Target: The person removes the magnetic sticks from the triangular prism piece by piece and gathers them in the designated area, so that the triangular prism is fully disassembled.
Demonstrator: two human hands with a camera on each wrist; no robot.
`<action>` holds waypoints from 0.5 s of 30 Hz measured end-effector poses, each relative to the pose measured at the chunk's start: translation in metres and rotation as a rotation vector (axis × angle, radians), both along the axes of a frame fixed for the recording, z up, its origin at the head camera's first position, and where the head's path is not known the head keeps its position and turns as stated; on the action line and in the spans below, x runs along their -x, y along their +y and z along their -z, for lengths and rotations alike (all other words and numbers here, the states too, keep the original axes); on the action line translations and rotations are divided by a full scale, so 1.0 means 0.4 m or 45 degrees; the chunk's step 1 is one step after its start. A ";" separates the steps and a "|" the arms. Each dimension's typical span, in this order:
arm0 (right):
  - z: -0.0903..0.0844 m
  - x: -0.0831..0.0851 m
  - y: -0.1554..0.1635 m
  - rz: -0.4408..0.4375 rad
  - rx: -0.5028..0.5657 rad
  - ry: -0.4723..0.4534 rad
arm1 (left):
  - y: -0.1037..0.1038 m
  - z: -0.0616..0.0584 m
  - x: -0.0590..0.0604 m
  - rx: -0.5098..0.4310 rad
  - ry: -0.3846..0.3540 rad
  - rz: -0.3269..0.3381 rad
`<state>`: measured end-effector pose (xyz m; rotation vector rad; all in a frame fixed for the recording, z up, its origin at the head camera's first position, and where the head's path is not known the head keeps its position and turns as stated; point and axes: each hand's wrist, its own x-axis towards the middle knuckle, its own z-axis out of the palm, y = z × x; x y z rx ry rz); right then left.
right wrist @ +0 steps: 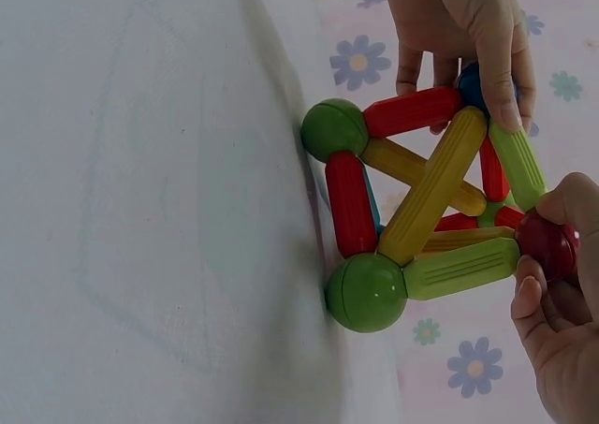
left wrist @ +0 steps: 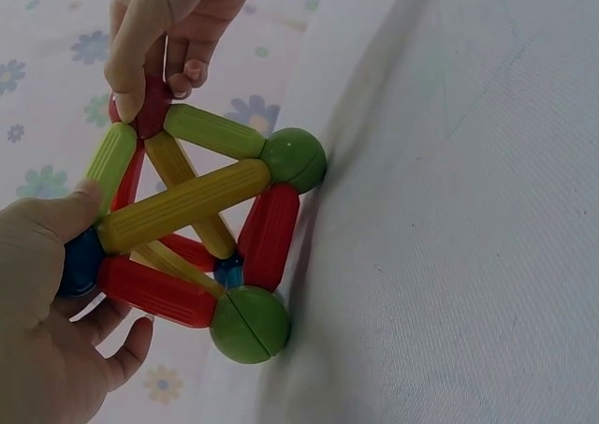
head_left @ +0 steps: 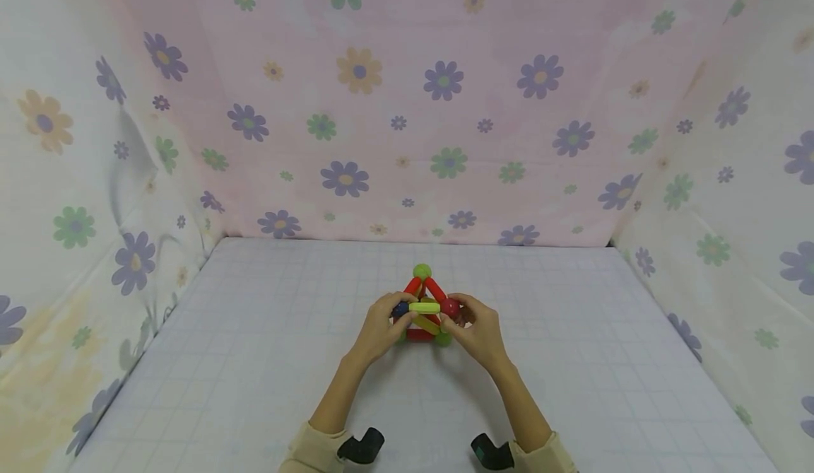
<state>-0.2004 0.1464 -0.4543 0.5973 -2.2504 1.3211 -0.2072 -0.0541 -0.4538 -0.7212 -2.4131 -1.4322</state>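
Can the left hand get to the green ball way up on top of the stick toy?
Probably yes. The green ball sits uncovered just above the left hand, which now holds the blue ball.

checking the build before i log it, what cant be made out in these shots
- Head view: the lower joints of the rod-and-ball structure are hidden behind the left hand and right hand.
- Left wrist view: the blue ball is mostly covered by the left hand's thumb.
- Right wrist view: the red ball is partly wrapped by the right hand's fingers.

red, yellow, green rods (head_left: 425, 308), flowered pink backdrop (head_left: 407, 105)
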 end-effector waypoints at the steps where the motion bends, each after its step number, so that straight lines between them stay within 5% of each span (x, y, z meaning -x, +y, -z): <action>1: 0.000 0.000 0.000 0.002 -0.009 -0.003 | 0.000 0.000 0.000 -0.001 -0.009 0.000; 15: 0.012 -0.007 -0.017 0.111 -0.049 0.089 | 0.000 -0.001 0.001 0.004 -0.036 -0.020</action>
